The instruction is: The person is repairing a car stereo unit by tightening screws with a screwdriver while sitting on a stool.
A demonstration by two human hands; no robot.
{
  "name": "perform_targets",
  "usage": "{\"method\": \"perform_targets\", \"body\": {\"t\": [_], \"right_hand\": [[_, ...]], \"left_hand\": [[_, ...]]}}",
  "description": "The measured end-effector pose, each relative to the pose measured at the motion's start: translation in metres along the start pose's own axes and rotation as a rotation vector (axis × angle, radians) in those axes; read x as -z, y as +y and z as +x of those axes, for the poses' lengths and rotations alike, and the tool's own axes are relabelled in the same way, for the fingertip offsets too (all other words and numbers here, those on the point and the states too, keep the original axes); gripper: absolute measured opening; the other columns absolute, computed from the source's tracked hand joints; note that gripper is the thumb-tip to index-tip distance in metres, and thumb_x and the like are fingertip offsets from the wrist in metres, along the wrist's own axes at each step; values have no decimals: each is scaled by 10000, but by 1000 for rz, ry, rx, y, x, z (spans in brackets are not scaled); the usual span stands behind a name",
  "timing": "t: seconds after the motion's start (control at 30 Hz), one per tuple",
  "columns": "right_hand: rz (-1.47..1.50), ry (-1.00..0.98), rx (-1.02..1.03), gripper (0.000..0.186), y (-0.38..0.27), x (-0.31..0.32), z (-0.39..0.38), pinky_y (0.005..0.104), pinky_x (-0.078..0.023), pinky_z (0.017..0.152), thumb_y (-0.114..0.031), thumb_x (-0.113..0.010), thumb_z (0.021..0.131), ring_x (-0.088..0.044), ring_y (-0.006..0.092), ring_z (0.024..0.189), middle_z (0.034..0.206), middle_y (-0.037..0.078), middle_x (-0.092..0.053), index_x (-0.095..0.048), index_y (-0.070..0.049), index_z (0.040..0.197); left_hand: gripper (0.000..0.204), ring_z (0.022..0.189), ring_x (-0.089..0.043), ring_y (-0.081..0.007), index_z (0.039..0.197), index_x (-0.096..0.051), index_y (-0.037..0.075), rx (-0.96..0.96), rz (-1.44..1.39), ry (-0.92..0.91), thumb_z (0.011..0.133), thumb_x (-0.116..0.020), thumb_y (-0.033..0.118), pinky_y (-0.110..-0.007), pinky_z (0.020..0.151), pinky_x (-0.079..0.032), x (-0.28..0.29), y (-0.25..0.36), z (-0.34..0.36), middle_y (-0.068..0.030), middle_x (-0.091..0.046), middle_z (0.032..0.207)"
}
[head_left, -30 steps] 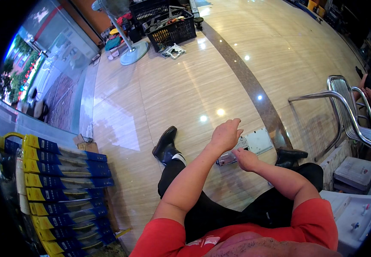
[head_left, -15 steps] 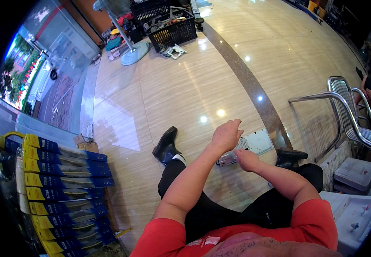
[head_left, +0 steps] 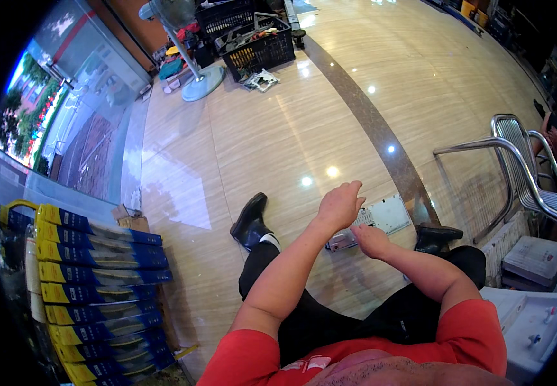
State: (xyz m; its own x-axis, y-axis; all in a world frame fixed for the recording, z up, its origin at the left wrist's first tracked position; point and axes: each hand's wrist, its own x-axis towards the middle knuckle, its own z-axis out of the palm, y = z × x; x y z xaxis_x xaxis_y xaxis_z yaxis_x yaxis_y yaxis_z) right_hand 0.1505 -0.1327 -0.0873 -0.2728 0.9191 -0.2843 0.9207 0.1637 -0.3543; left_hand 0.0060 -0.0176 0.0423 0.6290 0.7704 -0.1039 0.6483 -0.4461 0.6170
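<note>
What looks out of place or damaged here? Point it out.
The flat grey device lies on the bare floor between the person's feet, under the left hand and right hand. Crumpled scraps lie loose beside the black crate. No visible damage.

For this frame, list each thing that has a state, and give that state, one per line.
left hand: loosely curled, raised over the panel, grip unclear
right hand: fingers on the panel's near end
flat white panel: lying flat on the floor
black crate: upright, filled with items
standing fan: upright
metal chair: upright
</note>
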Motion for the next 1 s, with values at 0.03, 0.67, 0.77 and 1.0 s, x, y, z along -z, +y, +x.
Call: {"method": "perform_targets", "body": {"t": [0.03, 0.67, 0.77, 1.0], "right_hand": [[-8, -19, 0, 298, -1, 0, 0, 501, -547, 715, -37, -563, 862, -676, 385, 861, 1003, 195, -619, -519, -67, 1155], [7, 65, 37, 248, 3, -1, -3, 494, -554, 720, -57, -580, 862, -683, 368, 872, 979, 182, -635, -525, -70, 1103], [-25, -44, -18, 239, 5, -1, 1, 493, -554, 729, -65, -578, 867, -681, 368, 875, 986, 181, -630, -526, -69, 1101], [37, 10, 8, 221, -3, 4, -3, 493, -553, 740, -60, -565, 876, -679, 370, 885, 1016, 193, -609, -519, -60, 1092]], "left_hand": [[381, 1062, -635, -394, 1280, -579, 60, 1, 2, -1, 958, -627, 260, -467, 892, -518, 0, 0, 0, -211, -658, 1145], [390, 1080, -627, -392, 1290, -575, 64, -1, -8, 1, 954, -634, 254, -469, 899, -514, -1, 1, 0, -205, -657, 1160], [389, 1077, -626, -390, 1289, -574, 64, -3, 6, -4, 956, -634, 255, -469, 895, -513, -2, 1, 1, -203, -659, 1146], [372, 983, -654, -401, 1247, -568, 62, -58, 16, 53, 941, -650, 256, -486, 832, -535, -6, -4, 1, -205, -662, 1064]]}}
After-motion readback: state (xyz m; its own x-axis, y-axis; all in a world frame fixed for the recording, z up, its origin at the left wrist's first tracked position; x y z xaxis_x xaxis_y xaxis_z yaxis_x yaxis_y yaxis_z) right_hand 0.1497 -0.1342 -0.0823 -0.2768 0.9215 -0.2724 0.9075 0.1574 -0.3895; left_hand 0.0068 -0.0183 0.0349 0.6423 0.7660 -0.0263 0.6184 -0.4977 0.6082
